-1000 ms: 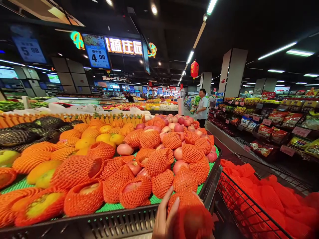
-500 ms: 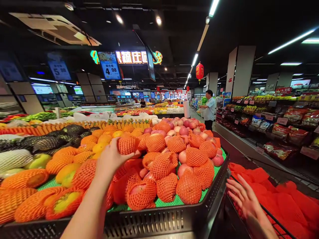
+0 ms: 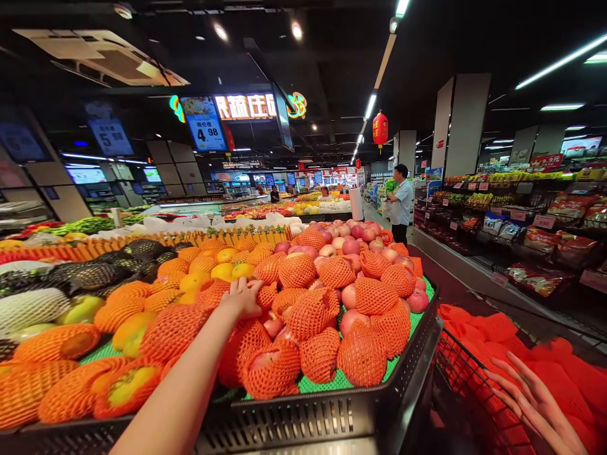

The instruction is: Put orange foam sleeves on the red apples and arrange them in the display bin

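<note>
My left hand (image 3: 241, 297) reaches over the piled fruit, its fingers and thumb curled against an apple (image 3: 267, 296) in an orange foam net. Part of that apple is hidden behind neighbouring fruit and the fingers. Around it lie other netted apples (image 3: 308, 314), with bare red apples (image 3: 351, 245) heaped behind. Yellow-orange fruit (image 3: 129, 333), some of it netted, lies to the left. At the lower right, my right hand (image 3: 533, 395) is open, fingers stretched, with nothing in it. It hovers by a black wire basket (image 3: 467, 354) full of red foam nets (image 3: 559, 373).
The fruit sits in a black slatted crate (image 3: 303, 414) lined with green matting (image 3: 327, 382). Dark netted fruit (image 3: 95, 275) lies further left. Packaged goods fill shelves (image 3: 521, 215) at right. A person (image 3: 402, 197) in a light shirt stands in the aisle.
My left hand has lowered and shifted slightly right, bringing the netted apple from above the pile down among the others. My right hand has moved right and down over the red nets.
</note>
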A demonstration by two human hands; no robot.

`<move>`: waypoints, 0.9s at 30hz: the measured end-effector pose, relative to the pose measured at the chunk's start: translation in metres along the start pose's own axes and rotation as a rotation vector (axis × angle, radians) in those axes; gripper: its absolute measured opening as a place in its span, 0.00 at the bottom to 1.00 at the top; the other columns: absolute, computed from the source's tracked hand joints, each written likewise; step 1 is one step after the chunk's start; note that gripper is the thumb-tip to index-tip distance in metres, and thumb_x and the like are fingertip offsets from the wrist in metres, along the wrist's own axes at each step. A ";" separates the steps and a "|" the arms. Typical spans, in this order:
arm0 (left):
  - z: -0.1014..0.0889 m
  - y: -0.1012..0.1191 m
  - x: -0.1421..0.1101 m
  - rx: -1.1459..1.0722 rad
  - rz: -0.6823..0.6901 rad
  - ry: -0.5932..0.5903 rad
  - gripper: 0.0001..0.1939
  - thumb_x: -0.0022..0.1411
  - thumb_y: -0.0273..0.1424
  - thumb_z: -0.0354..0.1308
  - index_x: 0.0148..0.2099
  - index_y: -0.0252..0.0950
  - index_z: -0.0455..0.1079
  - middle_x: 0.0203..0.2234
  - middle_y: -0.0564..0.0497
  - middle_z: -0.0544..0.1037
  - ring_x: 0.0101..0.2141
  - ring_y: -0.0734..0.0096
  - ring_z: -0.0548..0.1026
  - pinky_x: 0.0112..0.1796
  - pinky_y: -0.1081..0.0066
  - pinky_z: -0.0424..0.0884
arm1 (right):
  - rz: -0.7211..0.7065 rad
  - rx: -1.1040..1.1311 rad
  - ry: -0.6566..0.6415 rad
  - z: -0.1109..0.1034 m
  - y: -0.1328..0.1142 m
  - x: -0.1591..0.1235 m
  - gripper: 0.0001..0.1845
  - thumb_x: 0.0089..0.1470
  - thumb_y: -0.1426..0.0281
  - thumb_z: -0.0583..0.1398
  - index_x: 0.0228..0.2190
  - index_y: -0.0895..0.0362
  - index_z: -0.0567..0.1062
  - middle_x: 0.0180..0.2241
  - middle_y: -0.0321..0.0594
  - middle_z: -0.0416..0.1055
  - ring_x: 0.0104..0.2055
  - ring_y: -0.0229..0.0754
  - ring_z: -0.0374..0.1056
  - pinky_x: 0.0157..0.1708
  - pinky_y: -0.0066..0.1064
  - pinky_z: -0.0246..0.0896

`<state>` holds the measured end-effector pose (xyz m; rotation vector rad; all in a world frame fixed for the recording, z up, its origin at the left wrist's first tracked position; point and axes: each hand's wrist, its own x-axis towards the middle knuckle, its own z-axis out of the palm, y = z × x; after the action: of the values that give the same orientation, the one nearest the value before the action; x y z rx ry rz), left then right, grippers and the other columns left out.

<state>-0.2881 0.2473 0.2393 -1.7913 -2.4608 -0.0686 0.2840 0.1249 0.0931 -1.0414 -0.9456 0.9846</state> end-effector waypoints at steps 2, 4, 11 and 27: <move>-0.015 0.012 -0.011 0.017 -0.009 0.007 0.37 0.61 0.36 0.66 0.69 0.33 0.59 0.67 0.35 0.61 0.67 0.39 0.58 0.62 0.42 0.60 | -0.017 -0.001 -0.013 0.002 -0.004 0.001 0.29 0.57 0.50 0.63 0.60 0.35 0.70 0.68 0.52 0.60 0.67 0.67 0.62 0.65 0.62 0.50; -0.030 0.028 -0.028 0.010 0.059 0.043 0.40 0.63 0.38 0.62 0.71 0.26 0.53 0.67 0.29 0.60 0.67 0.38 0.57 0.64 0.44 0.56 | -0.025 -0.013 -0.033 0.005 -0.007 0.002 0.28 0.58 0.51 0.64 0.59 0.37 0.72 0.66 0.54 0.63 0.65 0.66 0.64 0.63 0.60 0.55; -0.037 0.093 -0.082 -0.154 0.444 -0.082 0.49 0.56 0.50 0.63 0.74 0.39 0.53 0.67 0.37 0.65 0.59 0.51 0.75 0.58 0.63 0.68 | -0.001 -0.022 -0.003 0.029 -0.012 -0.007 0.28 0.59 0.48 0.62 0.58 0.42 0.73 0.62 0.47 0.70 0.60 0.57 0.71 0.65 0.48 0.60; -0.022 0.154 -0.090 -0.064 0.624 0.017 0.51 0.48 0.28 0.73 0.72 0.26 0.56 0.66 0.30 0.66 0.67 0.32 0.59 0.62 0.45 0.65 | -0.004 0.019 -0.032 0.014 0.015 0.004 0.28 0.57 0.51 0.66 0.56 0.45 0.77 0.57 0.43 0.75 0.52 0.44 0.77 0.50 0.21 0.73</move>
<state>-0.1135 0.2075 0.2485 -2.4739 -1.7954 -0.1137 0.2696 0.1352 0.0828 -1.0099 -0.9624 1.0076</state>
